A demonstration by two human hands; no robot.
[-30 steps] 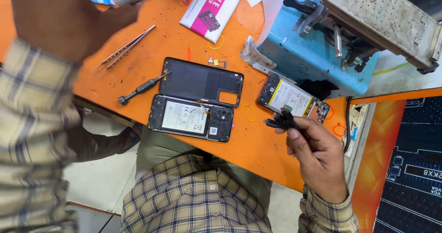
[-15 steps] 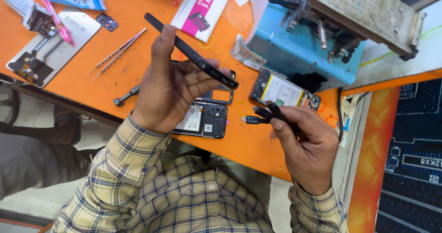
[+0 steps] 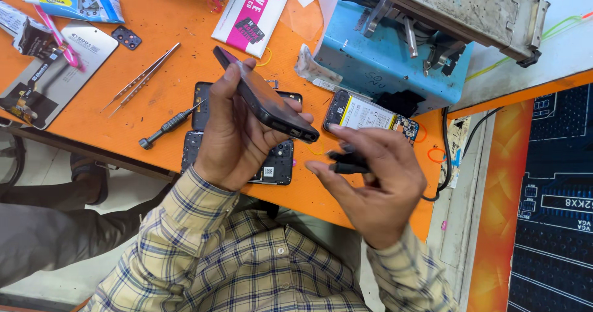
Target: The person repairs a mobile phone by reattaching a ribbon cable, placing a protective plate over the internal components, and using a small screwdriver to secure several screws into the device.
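Orange desk (image 3: 185, 59) below your hands: your left hand (image 3: 231, 142) grips a dark phone (image 3: 265, 105) tilted above an opened phone frame (image 3: 278, 164), your right hand (image 3: 377, 176) pinches a black cable plug (image 3: 346, 162) just beside its lower end, so plugging-in appears under way, needing careful alignment.

Phone (image 3: 265, 102) in left hand (image 3: 231, 142) above opened phone (image 3: 278, 161) on table (image 3: 179, 40); tweezers (image 3: 141, 77), screwdriver (image 3: 170, 125) left; machine (image 3: 395, 59) behind right hand (image 3: 377, 176)
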